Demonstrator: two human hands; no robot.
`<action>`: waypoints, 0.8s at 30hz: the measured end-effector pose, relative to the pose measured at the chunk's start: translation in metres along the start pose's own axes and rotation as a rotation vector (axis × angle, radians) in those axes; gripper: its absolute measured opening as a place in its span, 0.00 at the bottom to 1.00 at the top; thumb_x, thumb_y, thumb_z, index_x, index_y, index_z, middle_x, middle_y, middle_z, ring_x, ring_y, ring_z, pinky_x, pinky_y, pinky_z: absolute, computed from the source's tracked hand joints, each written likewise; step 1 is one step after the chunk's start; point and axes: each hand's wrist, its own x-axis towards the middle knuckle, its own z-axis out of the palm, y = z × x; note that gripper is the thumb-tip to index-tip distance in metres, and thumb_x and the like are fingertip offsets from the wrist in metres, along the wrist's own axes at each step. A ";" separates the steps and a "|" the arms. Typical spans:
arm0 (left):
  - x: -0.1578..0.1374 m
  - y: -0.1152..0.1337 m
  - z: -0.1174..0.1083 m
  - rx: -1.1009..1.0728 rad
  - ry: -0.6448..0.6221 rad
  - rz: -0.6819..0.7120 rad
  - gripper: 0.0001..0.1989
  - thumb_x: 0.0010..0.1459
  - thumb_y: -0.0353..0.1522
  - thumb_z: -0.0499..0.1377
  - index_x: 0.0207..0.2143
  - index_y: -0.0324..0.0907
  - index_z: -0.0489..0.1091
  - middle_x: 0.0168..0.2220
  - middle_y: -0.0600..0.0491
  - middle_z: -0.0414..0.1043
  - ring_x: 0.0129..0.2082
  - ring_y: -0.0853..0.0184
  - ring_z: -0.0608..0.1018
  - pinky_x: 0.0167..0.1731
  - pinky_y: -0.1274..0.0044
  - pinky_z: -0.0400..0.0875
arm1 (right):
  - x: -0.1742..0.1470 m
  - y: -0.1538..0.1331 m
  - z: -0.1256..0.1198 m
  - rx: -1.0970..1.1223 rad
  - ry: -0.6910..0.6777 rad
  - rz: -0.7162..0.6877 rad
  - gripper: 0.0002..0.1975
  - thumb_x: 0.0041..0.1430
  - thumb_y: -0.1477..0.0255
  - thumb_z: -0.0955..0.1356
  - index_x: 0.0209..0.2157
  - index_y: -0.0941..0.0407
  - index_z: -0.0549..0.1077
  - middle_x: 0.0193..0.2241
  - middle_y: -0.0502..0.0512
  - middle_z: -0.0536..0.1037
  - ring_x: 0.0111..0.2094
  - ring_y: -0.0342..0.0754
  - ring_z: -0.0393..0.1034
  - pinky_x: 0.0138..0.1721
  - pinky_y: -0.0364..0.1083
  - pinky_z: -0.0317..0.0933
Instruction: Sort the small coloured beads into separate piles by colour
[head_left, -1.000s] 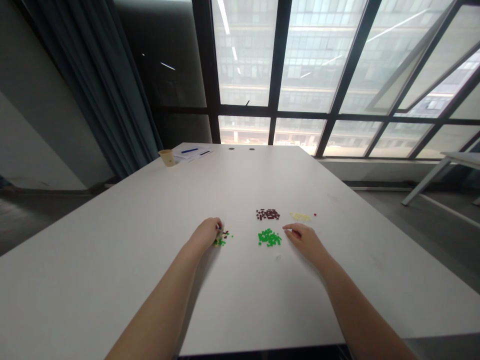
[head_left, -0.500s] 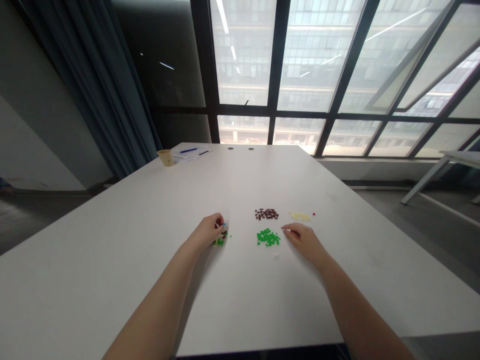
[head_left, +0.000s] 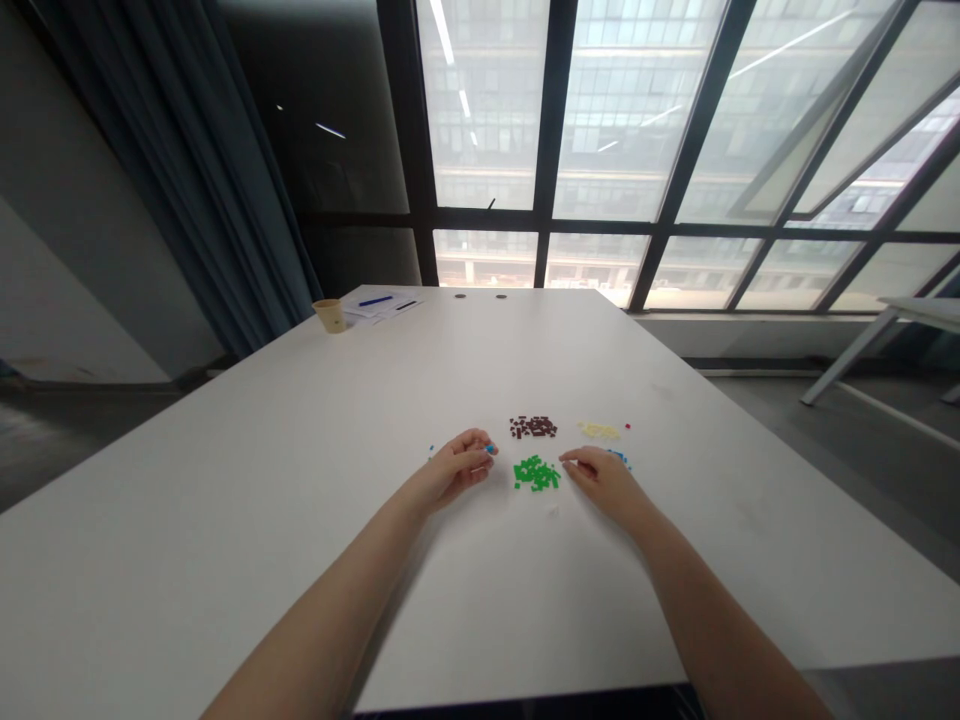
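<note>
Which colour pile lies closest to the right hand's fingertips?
The green pile, just left of them; the brown pile and yellow pile lie farther away, the blue pieces beyond the right hand.

Two hands [head_left: 456, 468] [head_left: 604, 478], one red piece [head_left: 628, 426]

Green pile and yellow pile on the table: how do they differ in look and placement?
The green pile is vivid; the yellow pile is pale against the white table. The green pile covers more area than the yellow pile. The green pile lies nearer the camera, the yellow pile farther off and to the right. Both are loose small pieces.
</note>
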 end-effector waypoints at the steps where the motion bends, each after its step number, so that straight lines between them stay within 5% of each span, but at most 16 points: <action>1: -0.001 -0.002 0.002 -0.074 -0.031 -0.034 0.14 0.41 0.30 0.63 0.33 0.42 0.66 0.31 0.55 0.66 0.27 0.77 0.68 0.28 0.83 0.61 | 0.000 0.001 0.000 0.002 -0.003 -0.003 0.13 0.53 0.69 0.59 0.33 0.56 0.74 0.23 0.52 0.71 0.24 0.43 0.62 0.29 0.43 0.56; 7: 0.000 -0.014 0.007 -0.201 -0.145 -0.144 0.14 0.39 0.30 0.66 0.32 0.40 0.69 0.28 0.54 0.66 0.27 0.75 0.68 0.27 0.82 0.62 | 0.001 0.000 0.001 0.026 0.028 -0.039 0.12 0.53 0.70 0.60 0.32 0.57 0.74 0.22 0.52 0.70 0.24 0.42 0.62 0.29 0.42 0.56; 14: 0.003 -0.018 0.006 -0.211 -0.158 -0.130 0.13 0.40 0.28 0.65 0.31 0.37 0.68 0.26 0.54 0.67 0.26 0.76 0.69 0.28 0.82 0.62 | -0.004 -0.022 0.005 0.125 0.329 -0.201 0.11 0.54 0.74 0.60 0.34 0.58 0.72 0.19 0.49 0.64 0.21 0.41 0.57 0.26 0.41 0.55; 24: 0.003 -0.026 0.015 0.018 -0.113 -0.176 0.13 0.39 0.35 0.65 0.27 0.36 0.69 0.24 0.56 0.66 0.25 0.76 0.68 0.28 0.83 0.60 | -0.012 -0.053 0.023 0.196 0.128 -0.331 0.11 0.52 0.73 0.63 0.39 0.53 0.71 0.27 0.52 0.68 0.31 0.44 0.63 0.33 0.44 0.59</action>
